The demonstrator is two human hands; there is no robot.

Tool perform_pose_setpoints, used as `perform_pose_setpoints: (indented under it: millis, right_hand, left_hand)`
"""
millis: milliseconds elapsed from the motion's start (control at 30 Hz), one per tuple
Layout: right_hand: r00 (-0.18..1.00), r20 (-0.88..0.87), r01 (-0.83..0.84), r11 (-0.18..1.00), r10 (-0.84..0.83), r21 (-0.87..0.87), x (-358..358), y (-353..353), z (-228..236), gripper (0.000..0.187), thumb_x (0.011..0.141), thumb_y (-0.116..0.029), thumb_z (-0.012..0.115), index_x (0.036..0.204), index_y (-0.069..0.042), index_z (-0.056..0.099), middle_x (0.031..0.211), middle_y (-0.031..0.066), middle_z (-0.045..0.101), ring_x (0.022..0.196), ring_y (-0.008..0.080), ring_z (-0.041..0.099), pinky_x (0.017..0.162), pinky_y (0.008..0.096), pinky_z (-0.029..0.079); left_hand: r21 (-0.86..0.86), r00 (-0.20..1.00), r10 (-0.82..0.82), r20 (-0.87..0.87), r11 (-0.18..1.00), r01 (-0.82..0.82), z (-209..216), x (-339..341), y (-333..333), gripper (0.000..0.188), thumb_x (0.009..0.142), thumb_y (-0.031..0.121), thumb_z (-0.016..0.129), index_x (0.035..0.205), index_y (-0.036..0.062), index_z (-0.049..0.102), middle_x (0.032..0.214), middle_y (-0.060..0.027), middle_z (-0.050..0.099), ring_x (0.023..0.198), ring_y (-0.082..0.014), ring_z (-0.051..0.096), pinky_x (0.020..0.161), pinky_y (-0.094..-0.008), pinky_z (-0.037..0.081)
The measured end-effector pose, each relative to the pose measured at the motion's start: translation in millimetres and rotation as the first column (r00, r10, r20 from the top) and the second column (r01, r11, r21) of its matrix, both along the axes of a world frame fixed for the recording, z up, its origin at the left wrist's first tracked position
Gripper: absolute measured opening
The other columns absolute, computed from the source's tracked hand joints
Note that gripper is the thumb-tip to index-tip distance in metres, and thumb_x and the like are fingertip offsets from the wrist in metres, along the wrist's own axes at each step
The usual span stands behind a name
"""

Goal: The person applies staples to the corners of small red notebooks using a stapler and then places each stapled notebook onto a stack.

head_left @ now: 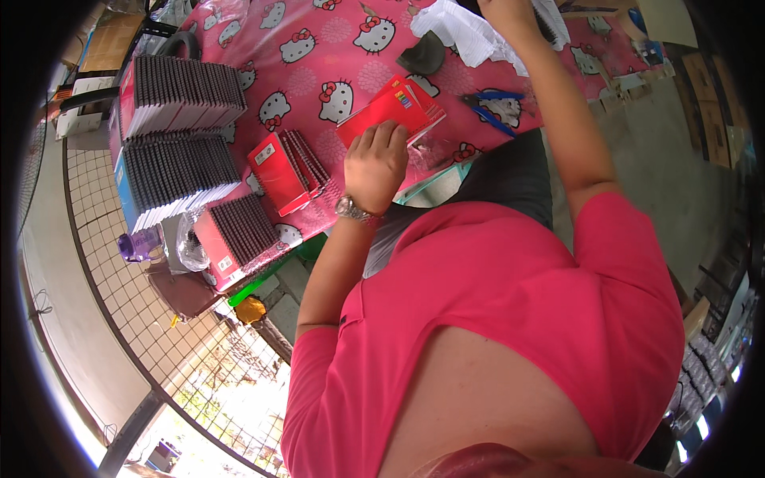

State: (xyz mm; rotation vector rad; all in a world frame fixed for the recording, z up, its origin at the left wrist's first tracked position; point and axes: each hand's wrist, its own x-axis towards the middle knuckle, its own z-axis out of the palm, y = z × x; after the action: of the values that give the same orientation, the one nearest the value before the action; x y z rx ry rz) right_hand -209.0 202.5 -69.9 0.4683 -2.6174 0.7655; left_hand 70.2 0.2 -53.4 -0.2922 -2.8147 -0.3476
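Observation:
My left hand [376,166], with a metal watch on its wrist, is curled at the near left edge of a red notebook [398,106]; its fingertips are hidden. Another red cover shows beneath that notebook. At the top edge of the view, my right hand [506,9] is partly cut off, over crumpled white paper [462,33] and beside something dark. Left of my left hand lie several red spiral notebooks [277,169]. Blue-handled pliers [496,110] rest to the right of the red notebook, and a dark grey curved piece [422,54] lies beyond it.
Tall rows of spiral-bound notebooks [183,171] stand at the left of the pink patterned tablecloth [307,88]. A shorter pink-covered stack [239,231] sits nearer me. A purple bottle [139,247] is at the left edge, beside a wire mesh [103,199].

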Motion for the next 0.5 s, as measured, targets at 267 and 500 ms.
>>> perform_pose_setpoints:
  millis: [267,500]
  right_hand:
    - [0.565,0.376,-0.638,0.678,0.734,-0.364,117.0,-11.9,48.7,0.021,0.092,-0.013,0.067,0.112,-0.008,0.07,0.103,0.0076,0.063,0.09,0.0241,0.064,0.08,0.0317,0.051]
    - [0.646,0.092,-0.622,0.593,0.757,-0.512,154.4,-23.4,26.4,0.027,0.085,-0.001,0.067,0.112,-0.007,0.07,0.102,0.0073,0.062,0.088,0.0217,0.065,0.076,0.0317,0.054]
  left_hand:
    - [0.011,0.999,0.034,-0.024,0.999,-0.034,48.4,0.9,-29.6,0.028,0.082,0.004,0.063,0.109,0.0088,0.063,0.1,-0.0082,0.068,0.089,-0.0275,0.065,0.082,-0.0409,0.051]
    - [0.013,0.981,0.135,-0.14,0.991,-0.135,23.9,-8.0,-18.8,0.025,0.088,0.019,0.066,0.11,0.0088,0.059,0.102,-0.0078,0.064,0.095,-0.0281,0.06,0.092,-0.0439,0.04]
